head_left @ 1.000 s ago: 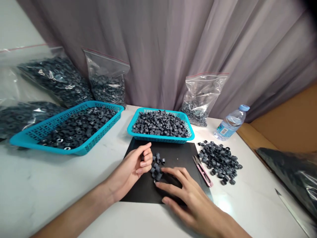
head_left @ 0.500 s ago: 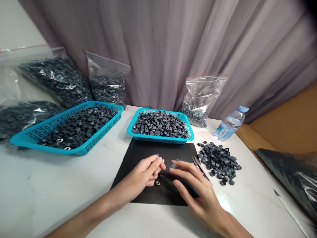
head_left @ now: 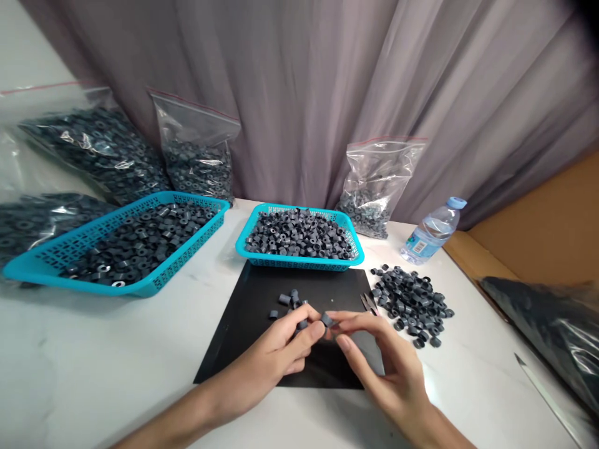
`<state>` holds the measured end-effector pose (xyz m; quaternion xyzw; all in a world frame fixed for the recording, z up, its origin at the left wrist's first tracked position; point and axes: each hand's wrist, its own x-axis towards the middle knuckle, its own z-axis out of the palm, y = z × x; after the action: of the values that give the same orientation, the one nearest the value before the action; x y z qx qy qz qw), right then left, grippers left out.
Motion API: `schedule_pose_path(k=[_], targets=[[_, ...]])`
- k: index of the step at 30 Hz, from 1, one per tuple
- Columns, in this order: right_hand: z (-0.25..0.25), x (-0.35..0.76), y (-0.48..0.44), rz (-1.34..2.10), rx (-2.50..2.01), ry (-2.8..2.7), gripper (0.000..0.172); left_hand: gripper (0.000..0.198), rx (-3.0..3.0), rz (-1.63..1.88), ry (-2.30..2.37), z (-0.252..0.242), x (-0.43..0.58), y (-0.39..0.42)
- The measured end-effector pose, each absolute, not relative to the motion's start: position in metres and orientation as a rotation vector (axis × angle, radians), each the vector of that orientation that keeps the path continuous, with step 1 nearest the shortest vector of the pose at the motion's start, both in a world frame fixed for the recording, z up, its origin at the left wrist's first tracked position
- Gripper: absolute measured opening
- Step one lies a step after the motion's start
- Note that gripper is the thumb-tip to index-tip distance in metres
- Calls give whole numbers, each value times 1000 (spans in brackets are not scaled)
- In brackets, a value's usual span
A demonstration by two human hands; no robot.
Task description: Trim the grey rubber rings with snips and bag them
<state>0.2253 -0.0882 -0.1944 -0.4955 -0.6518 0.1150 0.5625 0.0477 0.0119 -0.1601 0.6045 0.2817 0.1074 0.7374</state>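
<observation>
Over a black mat (head_left: 224,324), my two hands meet at a small grey plastic ring (head_left: 326,320). The thumb and index finger of my left hand (head_left: 285,346) are closed on the ring from the left. My right hand (head_left: 381,349) grips it from the right with its fingertips, its thumb held slightly lower. The fingers partly cover the ring, and whether a second part sits inside cannot be made out. Just beyond my left fingers lie several loose grey rings (head_left: 284,299) on the mat.
Two blue baskets (head_left: 299,265) (head_left: 187,252) hold many grey rings. To the right are a ring pile (head_left: 412,305), tweezers (head_left: 368,304) and a water bottle (head_left: 433,231). Zip bags (head_left: 196,162) of parts stand behind. A pointed blade-like strip (head_left: 543,386) lies at the right.
My hands have come together, with the grey ring from my right fingers now between both. My left hand has moved right, uncovering loose rings on the mat. The view has shifted slightly.
</observation>
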Motion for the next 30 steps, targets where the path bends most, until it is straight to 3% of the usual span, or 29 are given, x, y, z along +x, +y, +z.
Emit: schedule_pose_path(k=[8,19,26,30], targets=[[-189,227,-84,294,-1207,-1542,11,36,1459,137,619,-154,48,8],[-199,229,-85,368,-1223,-1313,12,36,1667,149,671,-152,48,8],[-200,228,-83,256,-1215,-1433,11,28,1139,256,563,-157,52,6],[-203,226,-82,246,-1226,-1372,23,29,885,332,588,-156,54,6]])
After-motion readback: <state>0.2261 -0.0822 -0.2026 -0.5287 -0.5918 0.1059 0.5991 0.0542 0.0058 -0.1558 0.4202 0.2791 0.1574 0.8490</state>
